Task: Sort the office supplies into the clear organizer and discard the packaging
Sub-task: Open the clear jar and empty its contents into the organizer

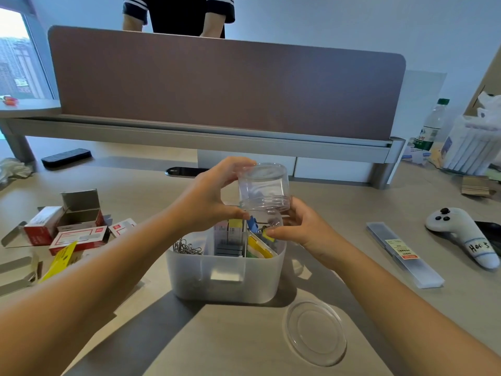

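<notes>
My left hand [214, 196] grips a clear round plastic jar [264, 185], held upside down with its mouth just over the clear organizer [225, 278] in the middle of the desk. Blue and yellow binder clips [260, 229] lie in the organizer's back right compartment under the jar. My right hand [298, 226] pinches a yellow clip [268, 236] there. Paper clips [187, 246] fill the left compartment and staple boxes [229, 240] stand in the middle one. The jar's clear lid [315, 332] lies on the desk in front of the organizer.
Opened red and white cardboard boxes [70, 226] and a yellow wrapper [61, 260] are strewn at the left. A long clear case [405, 253] and a white controller [461, 234] lie at the right. A brown divider panel [225, 85] stands behind, with a person beyond it.
</notes>
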The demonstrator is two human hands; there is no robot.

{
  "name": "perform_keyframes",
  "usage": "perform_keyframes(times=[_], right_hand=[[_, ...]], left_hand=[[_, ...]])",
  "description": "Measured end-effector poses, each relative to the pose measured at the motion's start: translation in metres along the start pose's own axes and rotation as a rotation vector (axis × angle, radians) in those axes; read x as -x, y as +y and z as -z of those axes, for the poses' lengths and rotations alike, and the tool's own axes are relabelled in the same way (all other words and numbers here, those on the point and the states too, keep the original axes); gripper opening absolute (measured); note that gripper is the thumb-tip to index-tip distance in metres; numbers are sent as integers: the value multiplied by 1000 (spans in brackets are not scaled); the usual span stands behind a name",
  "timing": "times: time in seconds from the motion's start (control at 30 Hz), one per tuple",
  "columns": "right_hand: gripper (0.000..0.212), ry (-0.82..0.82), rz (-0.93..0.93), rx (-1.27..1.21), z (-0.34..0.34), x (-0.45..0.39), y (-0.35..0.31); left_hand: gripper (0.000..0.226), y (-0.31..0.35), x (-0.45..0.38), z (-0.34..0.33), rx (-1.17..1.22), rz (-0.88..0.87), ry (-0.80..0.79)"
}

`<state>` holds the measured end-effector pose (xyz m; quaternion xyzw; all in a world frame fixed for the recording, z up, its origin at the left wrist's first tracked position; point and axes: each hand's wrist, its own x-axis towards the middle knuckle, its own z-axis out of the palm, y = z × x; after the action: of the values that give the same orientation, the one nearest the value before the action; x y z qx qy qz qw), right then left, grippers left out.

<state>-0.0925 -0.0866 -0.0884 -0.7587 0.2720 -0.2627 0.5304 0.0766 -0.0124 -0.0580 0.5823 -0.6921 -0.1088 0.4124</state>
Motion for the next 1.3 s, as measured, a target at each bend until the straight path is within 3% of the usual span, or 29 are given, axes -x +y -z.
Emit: perform_keyframes(times=[0.33,0.57,0.73,0.83,0.93,1.07,1.3], right_hand=[[45,24,-26,42,-1,0,-1],[46,87,-61,92,-7,13,-7],[30,168,-76,25,-2,55,-11],[39,195,-51,164,-2,88,2],[54,133,-56,372,-10,116,17],[54,74,7,648,-20,136,26],[39,7,155,799,-47,148,20]], left_hand=[[74,-2,-2,-2,27,116,105],[59,30,10,5,328,285,205],[25,69,53,7,431,319,194],[11,83,91,-2,521,383,175],[19,86,128,-17,597,466,149],[29,75,164,-32,506,587,154],[35,50,192,-25,222,670,369]])
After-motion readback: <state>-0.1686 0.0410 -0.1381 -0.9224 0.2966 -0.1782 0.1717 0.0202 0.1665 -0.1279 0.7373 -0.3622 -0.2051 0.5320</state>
